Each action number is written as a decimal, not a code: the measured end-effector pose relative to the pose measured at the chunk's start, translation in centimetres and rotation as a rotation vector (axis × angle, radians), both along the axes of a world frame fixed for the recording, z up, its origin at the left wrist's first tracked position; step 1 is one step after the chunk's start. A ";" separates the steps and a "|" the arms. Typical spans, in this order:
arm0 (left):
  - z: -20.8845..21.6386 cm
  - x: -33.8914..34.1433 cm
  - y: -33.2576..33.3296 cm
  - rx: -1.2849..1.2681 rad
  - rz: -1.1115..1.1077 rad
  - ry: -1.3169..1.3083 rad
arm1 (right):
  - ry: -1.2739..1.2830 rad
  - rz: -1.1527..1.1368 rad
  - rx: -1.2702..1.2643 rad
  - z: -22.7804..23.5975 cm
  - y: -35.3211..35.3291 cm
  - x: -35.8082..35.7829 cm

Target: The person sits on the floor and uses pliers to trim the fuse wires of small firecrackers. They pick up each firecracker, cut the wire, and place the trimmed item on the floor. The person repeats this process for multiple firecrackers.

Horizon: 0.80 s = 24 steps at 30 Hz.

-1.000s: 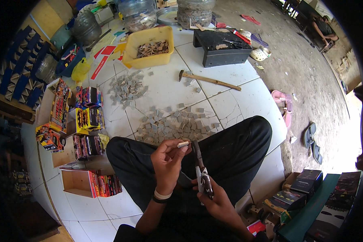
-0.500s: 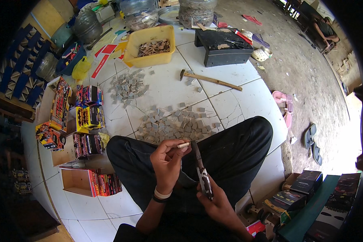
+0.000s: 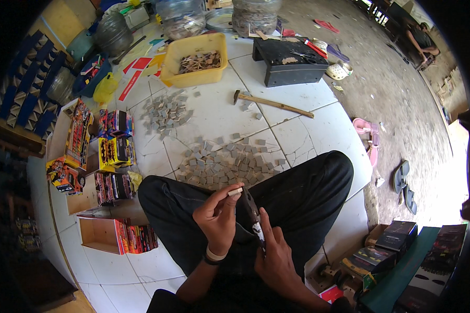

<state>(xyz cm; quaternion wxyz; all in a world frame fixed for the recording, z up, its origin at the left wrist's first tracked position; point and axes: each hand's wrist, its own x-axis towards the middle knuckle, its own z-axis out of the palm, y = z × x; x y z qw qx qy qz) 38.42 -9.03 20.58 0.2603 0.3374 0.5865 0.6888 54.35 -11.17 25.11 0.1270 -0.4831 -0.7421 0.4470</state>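
Observation:
My left hand [image 3: 218,224] is closed, its thumb and fingertips pinching a small pale block [image 3: 235,191], perhaps wood. My right hand [image 3: 280,259] grips the handles of dark pliers [image 3: 251,206], worn or whitish along the handle. The pliers' jaws point up and away from me, right beside the block; whether they touch it I cannot tell. Both hands are above my lap, between my crossed legs. Just beyond them a heap of small grey square pieces [image 3: 230,161] is spread over the white tiles.
Farther off are another heap of grey squares [image 3: 166,113], a yellow tub [image 3: 193,79] of small pieces, a hammer [image 3: 277,103] and a low black stool [image 3: 292,73]. Colourful boxes [image 3: 117,154] stand at left, dark boxes [image 3: 397,235] at lower right. A person [image 3: 422,40] sits far right.
The pliers have tilted left, their jaws now close to the pale block. My right forefinger has stretched along the handle. The left hand has turned slightly and still pinches the block.

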 end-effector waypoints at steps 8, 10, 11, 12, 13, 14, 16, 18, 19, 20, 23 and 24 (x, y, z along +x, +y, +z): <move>0.7 -1.2 0.0 -0.025 -0.033 -0.119 | 0.134 -0.029 -0.060 0.4 0.6 -0.1; 1.1 -2.0 -0.1 -0.031 -0.060 -0.236 | 0.156 -0.066 -0.115 0.5 0.7 0.2; 1.4 -2.3 -0.2 -0.067 -0.065 -0.270 | 0.164 -0.084 -0.145 0.6 0.7 0.4; 1.7 -2.6 -0.4 -0.089 -0.075 -0.311 | 0.152 -0.093 -0.141 0.6 0.8 0.7; 2.0 -2.8 -0.5 -0.091 -0.091 -0.361 | 0.152 -0.091 -0.155 0.6 0.8 0.9; 2.3 -3.1 -0.6 -0.101 -0.108 -0.357 | 0.169 -0.087 -0.155 0.5 0.9 1.2; 2.8 -3.4 -0.7 -0.147 -0.129 -0.385 | 0.203 -0.074 -0.152 0.5 1.1 1.6; 3.2 -3.5 -0.7 -0.168 -0.153 -0.412 | 0.205 -0.025 -0.133 0.4 1.2 1.9; 3.3 -3.5 -0.7 -0.173 -0.164 -0.419 | 0.211 0.001 -0.123 0.4 1.2 2.0; 3.4 -3.5 -0.7 -0.172 -0.176 -0.431 | 0.213 0.011 -0.127 0.4 1.2 2.0; 3.6 -3.4 -0.7 -0.171 -0.191 -0.459 | 0.221 0.031 -0.135 0.5 1.2 1.9; 3.7 -3.3 -0.7 -0.169 -0.199 -0.456 | 0.224 0.031 -0.136 0.5 1.2 1.8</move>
